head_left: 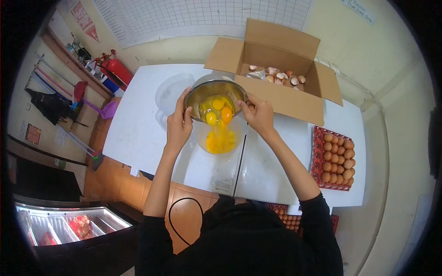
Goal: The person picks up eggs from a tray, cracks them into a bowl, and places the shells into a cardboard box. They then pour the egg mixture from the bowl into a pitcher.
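Both hands hold a metal bowl by its rim, tilted toward the person. My left hand grips the left side, and my right hand grips the right side. Raw eggs with several yolks lie in the metal bowl, and some egg runs over its near edge. Right below is a clear plastic container on the white table, with yellow egg inside. Another translucent container sits behind my left hand.
At the back right, an open cardboard box holds broken eggshells. A red tray of brown eggs lies on the table's right side. More eggs are below the front edge. A red fire extinguisher stands beyond the left edge.
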Available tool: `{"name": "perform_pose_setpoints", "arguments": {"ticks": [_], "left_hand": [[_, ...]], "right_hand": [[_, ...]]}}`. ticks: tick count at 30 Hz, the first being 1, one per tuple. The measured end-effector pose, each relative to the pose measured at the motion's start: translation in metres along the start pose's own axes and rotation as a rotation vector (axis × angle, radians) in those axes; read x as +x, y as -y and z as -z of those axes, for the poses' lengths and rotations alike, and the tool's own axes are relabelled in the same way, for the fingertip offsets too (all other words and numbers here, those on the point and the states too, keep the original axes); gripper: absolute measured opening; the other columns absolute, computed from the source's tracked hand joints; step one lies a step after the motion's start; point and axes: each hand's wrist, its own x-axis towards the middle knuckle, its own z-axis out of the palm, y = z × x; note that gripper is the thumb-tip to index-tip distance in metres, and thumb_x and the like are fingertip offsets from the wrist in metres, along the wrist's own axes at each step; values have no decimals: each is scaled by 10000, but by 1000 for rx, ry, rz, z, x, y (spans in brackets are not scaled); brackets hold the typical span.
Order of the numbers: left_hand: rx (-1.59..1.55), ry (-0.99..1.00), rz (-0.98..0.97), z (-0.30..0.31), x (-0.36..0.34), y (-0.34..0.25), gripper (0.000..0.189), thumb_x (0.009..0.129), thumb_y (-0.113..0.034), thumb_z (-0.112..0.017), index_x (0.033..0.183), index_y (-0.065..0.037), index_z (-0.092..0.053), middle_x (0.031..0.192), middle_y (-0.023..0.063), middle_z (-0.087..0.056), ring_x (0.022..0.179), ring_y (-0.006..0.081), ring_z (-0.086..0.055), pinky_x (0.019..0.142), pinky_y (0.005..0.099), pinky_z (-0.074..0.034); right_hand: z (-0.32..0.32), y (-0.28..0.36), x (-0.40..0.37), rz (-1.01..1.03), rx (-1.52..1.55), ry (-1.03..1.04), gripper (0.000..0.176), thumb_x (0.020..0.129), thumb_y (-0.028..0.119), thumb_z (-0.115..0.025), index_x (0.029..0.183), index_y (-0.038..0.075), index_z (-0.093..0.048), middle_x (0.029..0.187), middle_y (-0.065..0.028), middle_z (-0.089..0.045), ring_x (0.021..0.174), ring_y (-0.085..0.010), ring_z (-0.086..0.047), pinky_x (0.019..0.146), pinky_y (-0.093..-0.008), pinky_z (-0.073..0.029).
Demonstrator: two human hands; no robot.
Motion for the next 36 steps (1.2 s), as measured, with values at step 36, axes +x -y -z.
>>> {"name": "perform_pose_setpoints", "arguments": {"ticks": [36], "left_hand": [[-426,812,375,-269,-125,-41,462,969,-93,-506,1361,87,-342,654,171,-648,483,206,-636,419,288,-499]], "right_hand": [[271,-82,-345,-1235,1285,-629,221,962,232,-551,1063,38,-578,932,-98,-655,732,-176,-649,608,-256,-546]]}}
